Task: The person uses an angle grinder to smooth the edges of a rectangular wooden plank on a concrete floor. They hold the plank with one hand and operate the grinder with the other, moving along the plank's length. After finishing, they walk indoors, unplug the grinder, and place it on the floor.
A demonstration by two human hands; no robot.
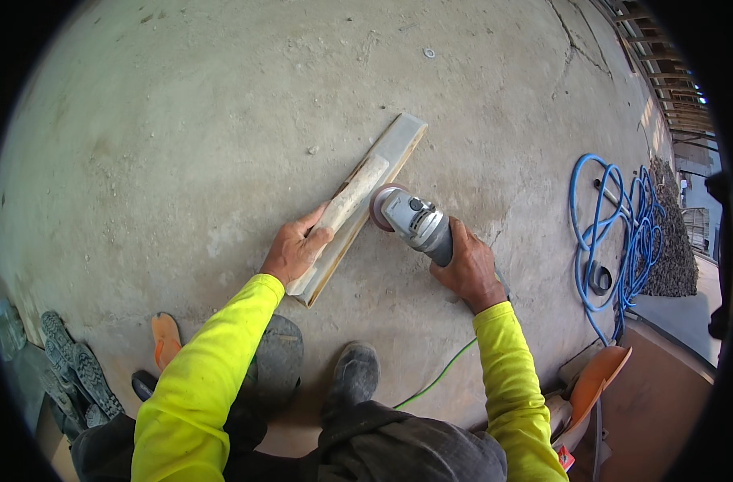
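Note:
My left hand (296, 247) is wrapped round the pale handle (358, 189) of a long plastering float. Its flat blade (400, 138) is tilted, running from near my left wrist up toward the far right. In my right hand (469, 267) is a grey angle grinder (419, 221), with my fingers closed round its dark rear body. The grinder's reddish-brown round disc (381, 207) is at the float's right-hand long edge. Whether the disc touches that edge or spins, I cannot tell.
Dusty concrete floor (222, 120) lies around my hands. A blue hose (577, 201) is coiled at the right, beside dark gravel (678, 257). A green cord (443, 371) runs near my boot (355, 371). Orange curved pieces (598, 386) (166, 337) lie at both sides.

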